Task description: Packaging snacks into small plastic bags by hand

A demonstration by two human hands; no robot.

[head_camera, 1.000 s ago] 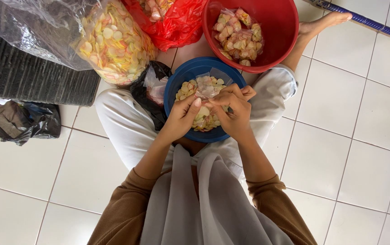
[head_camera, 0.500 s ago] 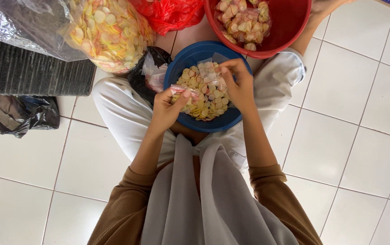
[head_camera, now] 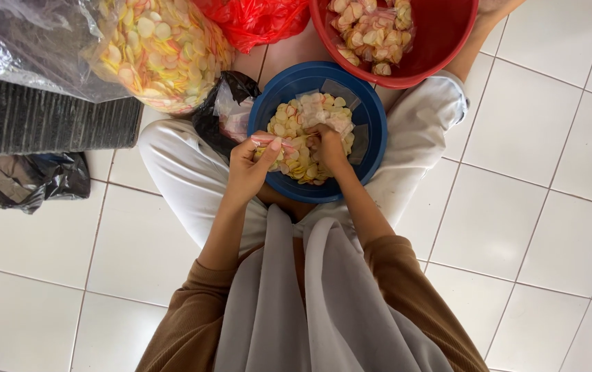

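Both hands over the blue bowl (head_camera: 371, 131) on the lap: left hand (head_camera: 251, 169) pinching a small clear packet (head_camera: 268, 141) at the near rim, right hand (head_camera: 328, 146) closed down into the pale chips (head_camera: 296, 124), red bowl (head_camera: 440, 48) just beyond

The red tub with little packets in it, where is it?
In the head view the red tub sits at the top, right of centre, just beyond the blue bowl of chips, with a red plastic bag to its left.

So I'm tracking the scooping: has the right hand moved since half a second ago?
Yes. The right hand has dropped from the blue bowl's far rim into the chips at its middle.
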